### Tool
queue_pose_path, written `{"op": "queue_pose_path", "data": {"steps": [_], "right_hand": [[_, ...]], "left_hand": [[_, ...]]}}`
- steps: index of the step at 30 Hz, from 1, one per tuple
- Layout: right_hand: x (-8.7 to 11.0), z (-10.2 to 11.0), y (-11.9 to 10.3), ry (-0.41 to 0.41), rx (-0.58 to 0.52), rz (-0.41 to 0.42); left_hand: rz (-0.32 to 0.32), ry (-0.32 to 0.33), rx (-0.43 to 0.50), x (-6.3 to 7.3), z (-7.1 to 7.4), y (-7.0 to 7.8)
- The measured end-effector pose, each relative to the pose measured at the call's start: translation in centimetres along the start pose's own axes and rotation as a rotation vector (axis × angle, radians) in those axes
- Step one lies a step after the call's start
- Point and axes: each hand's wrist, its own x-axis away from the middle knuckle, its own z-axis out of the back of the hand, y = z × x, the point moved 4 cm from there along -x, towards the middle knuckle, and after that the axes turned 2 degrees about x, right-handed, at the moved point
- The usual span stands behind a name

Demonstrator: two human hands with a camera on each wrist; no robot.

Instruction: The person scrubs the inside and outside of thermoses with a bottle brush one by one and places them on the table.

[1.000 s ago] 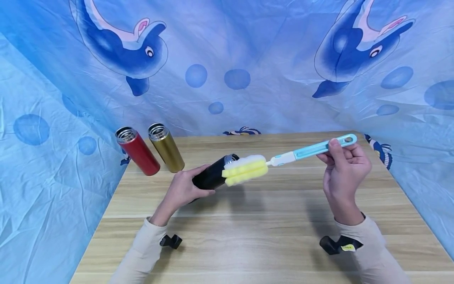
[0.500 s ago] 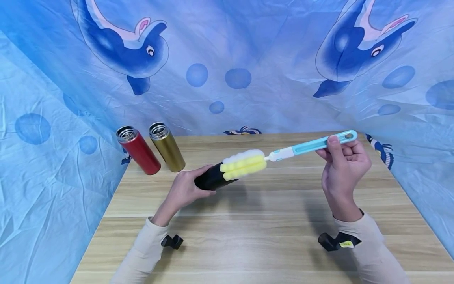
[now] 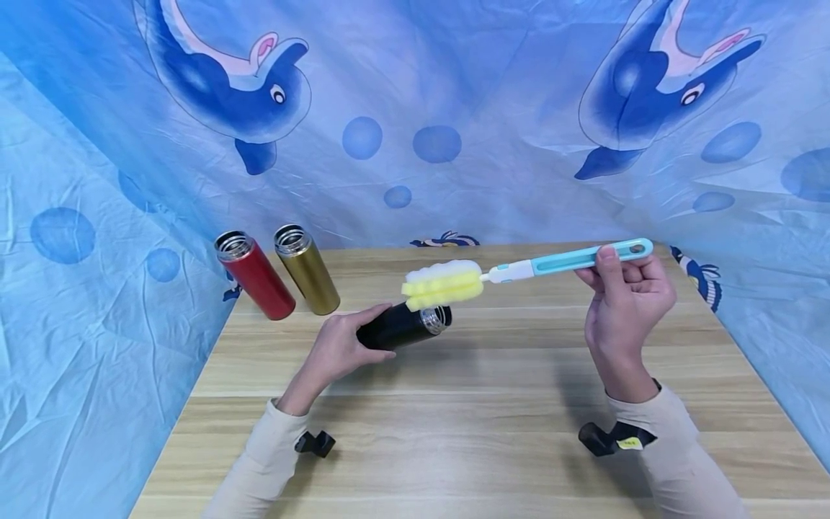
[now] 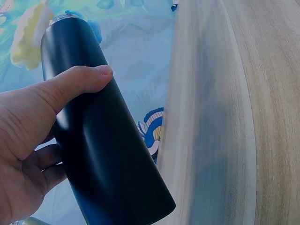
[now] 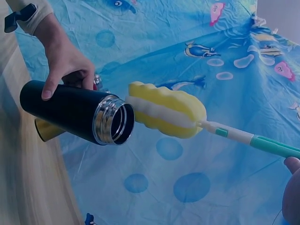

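Note:
A black thermos bottle (image 3: 397, 329), lidless and tilted with its steel mouth toward the right, is gripped round its body by my left hand (image 3: 338, 344). In the left wrist view the thumb lies across the bottle (image 4: 108, 154). My right hand (image 3: 627, 306) pinches the turquoise handle of a bottle brush (image 3: 447, 282). Its yellow and white sponge head is outside the bottle, in front of and above the mouth in the head view. From the right wrist, the sponge brush (image 5: 166, 110) appears beside the open steel mouth of the bottle (image 5: 70, 110).
A red thermos bottle (image 3: 256, 277) and a gold one (image 3: 308, 272) stand lidless at the back left of the wooden table (image 3: 415, 447). Behind the table hangs a blue curtain (image 3: 506, 86) printed with dolphins.
The brush's sponge head has risen slightly, and its handle lies more level. The black bottle's mouth has swung downward and to the right, now showing below the sponge.

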Motion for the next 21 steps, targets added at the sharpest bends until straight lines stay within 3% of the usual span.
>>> {"op": "queue_pose_path", "data": {"steps": [21], "right_hand": [[-0.15, 0.64, 0.44, 0.013, 0.036, -0.014]], "left_hand": [[-0.022, 0.006, 0.004, 0.12, -0.31, 0.11]]}}
